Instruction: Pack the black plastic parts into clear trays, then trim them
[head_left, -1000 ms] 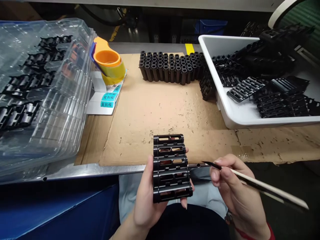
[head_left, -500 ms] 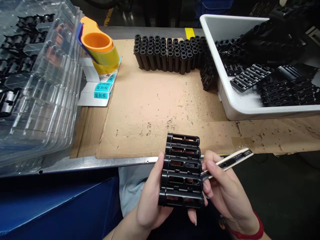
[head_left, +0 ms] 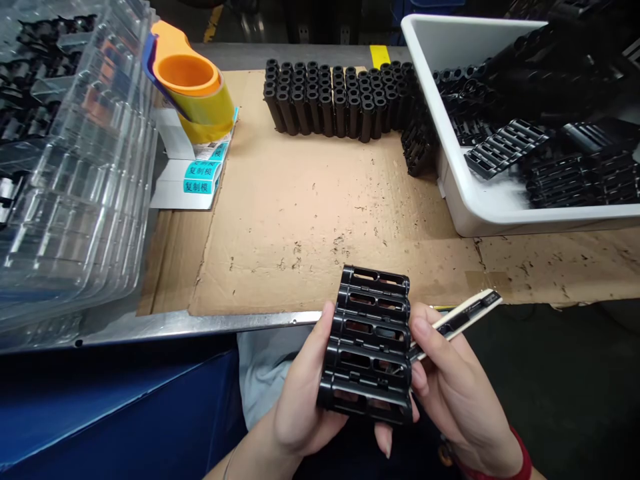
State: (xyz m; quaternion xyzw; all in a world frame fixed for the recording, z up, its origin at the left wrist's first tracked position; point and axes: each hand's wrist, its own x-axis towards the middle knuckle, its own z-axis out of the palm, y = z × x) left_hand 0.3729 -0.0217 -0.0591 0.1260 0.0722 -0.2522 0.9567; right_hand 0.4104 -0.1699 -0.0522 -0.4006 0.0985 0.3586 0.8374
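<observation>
Slotted black plastic frame sits in the left hand in the head camera's view, low in the picture and just past the tabletop's front edge. The left grip is closed around it: the thumb lies along the frame's left side, and the fingers pass behind it, with one fingertip showing below its lower edge. The frame stands tilted, its slots facing up toward the camera.

Right hand sits just beside the frame, its grip pinched on a slim cream-and-black craft knife. The knife's tip reaches the frame's right side and appears to touch it, though the exact contact is hard to see. A red wristband circles the right wrist.

Beyond the hands, a cardboard sheet covers the metal-edged tabletop. Rows of upright black tubes stand on it near the far edge, beside a small stack of black frames. A white tray at right holds more black frames. At left lies a stack of clear plastic trays holding black parts, next to a tape dispenser with yellow tape and teal-printed labels.
</observation>
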